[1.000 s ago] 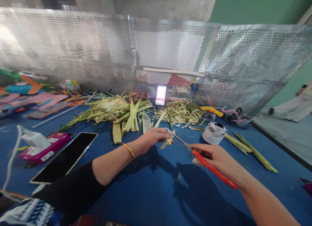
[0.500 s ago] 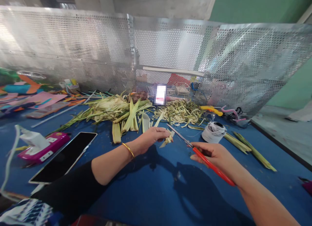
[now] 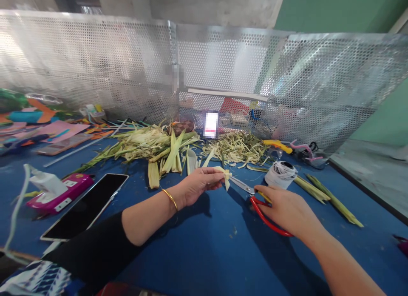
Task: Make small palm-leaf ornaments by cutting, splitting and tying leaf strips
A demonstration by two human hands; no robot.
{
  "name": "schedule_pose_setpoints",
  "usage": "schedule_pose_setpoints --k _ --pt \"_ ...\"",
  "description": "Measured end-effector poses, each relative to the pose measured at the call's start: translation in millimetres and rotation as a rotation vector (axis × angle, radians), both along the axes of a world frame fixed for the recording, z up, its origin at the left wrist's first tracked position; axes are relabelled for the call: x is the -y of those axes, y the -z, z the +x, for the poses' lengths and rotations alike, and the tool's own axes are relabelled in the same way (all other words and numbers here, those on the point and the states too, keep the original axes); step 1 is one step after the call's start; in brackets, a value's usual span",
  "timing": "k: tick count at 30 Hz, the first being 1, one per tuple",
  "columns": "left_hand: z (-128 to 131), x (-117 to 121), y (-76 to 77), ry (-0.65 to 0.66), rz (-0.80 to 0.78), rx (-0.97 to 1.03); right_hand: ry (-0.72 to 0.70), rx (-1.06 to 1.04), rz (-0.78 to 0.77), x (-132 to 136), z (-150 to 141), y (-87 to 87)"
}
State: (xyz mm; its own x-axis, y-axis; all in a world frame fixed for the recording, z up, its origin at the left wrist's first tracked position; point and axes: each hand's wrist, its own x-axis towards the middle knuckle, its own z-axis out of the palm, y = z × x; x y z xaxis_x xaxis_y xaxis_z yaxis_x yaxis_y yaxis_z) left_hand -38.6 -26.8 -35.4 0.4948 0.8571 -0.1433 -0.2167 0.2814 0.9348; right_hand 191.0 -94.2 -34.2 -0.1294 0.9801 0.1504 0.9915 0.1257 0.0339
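Observation:
Between the thumb and fingers of my left hand (image 3: 204, 185) is a small pale piece of corn husk (image 3: 227, 177), tied or folded at one end. My right hand (image 3: 283, 209) is closed around the red handles of a pair of scissors (image 3: 245, 187). The scissor tips reach the husk piece from the right; whether the blades are cutting into it I cannot tell. Behind my left hand lie broad husk strips (image 3: 172, 157) and a large heap of husks (image 3: 143, 143). A spool of white thread (image 3: 280, 175) stands just beyond my right hand.
Husk shreds (image 3: 236, 147) are piled at the back. Two rolled husks (image 3: 334, 200) lie at the right. On the left are a black-screened phone (image 3: 86, 206), a magenta power strip (image 3: 60, 192) with a white charger and coloured paper (image 3: 63, 130). A perforated metal screen (image 3: 223, 66) borders the blue table.
My right hand has turned, and the scissors now lie flatter with their tips against the husk piece. My left hand has shifted slightly and turned the husk piece outward.

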Motion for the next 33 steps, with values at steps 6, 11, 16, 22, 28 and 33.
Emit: schedule_pose_setpoints --k 6,11,16,22,28,33 --pt "2 -2 0.8 -0.029 -0.113 0.102 -0.01 0.037 -0.002 -1 3 3.1" --pt "2 0 -1.3 -0.075 -0.174 0.166 0.072 -0.35 0.0 -5 5 2.1" --pt "1 1 -4.4 -0.112 -0.185 0.246 -0.039 -0.926 -0.158 4 -4 -8.2" --pt "1 -2 0.6 -0.16 -0.104 0.201 -0.063 -1.044 -0.124 9 -11 -9.1" --pt "1 -4 1.1 -0.129 0.138 0.038 -0.044 -0.956 -0.043 3 -1 -1.7" --pt "1 0 -3.5 -0.085 0.127 -0.046 -0.091 -0.894 -0.191 5 -1 -2.1"
